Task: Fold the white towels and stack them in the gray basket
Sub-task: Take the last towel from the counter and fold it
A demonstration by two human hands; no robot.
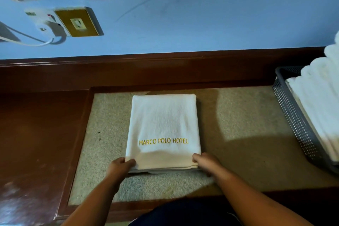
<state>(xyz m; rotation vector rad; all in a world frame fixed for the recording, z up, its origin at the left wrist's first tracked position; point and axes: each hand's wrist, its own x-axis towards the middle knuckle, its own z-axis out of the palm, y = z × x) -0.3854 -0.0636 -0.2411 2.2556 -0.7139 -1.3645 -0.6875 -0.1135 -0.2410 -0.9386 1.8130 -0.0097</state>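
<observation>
A folded white towel with gold "MARCO POLO HOTEL" lettering lies flat on the speckled inlay of the wooden desk. My left hand grips its near left corner, thumb on top. My right hand grips its near right corner the same way. The gray perforated basket stands at the right edge of the desk, holding a stack of folded white towels that rises above its rim.
A blue wall rises behind the desk's dark wooden back ledge. On the wall at the upper left sit a brass socket plate and a white plug with a cable. Dark polished wood lies left of the inlay.
</observation>
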